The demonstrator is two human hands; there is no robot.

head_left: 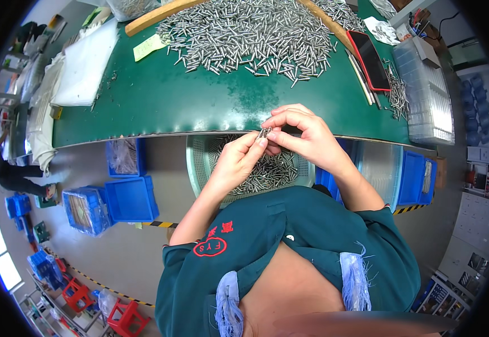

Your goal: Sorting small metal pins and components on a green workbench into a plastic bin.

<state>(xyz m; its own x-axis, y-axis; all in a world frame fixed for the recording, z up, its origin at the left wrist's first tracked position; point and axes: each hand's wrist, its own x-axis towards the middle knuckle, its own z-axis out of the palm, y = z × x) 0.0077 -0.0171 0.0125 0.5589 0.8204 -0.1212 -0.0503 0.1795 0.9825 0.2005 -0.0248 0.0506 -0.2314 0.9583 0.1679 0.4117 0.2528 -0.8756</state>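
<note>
facing a wide green surface [143, 115] just beyond the left hand [236, 160] and the right hand [309, 135]. seeing a broad heap of metal pins [250, 36] lying on it, straight ahead of the hands and apart from them. finding a pale green basket [193, 163] below the hands, partly hidden by the forearms, with loose pins [270, 175] piling up inside. noticing white sheets [84, 64] lying far to the left of the hands, and clear plastic cases [424, 90] standing far to the right. making out an open blue crate [132, 199] to the lower left of the hands. spotting a red-edged phone [371, 62] ahead and right of the hands, and a yellow-green paper slip [150, 48] ahead and left. bringing both hands together by the near edge, curling the fingers, closing thumbs and fingertips around a few short metal pins [263, 132], without being able to tell exactly how many.
</note>
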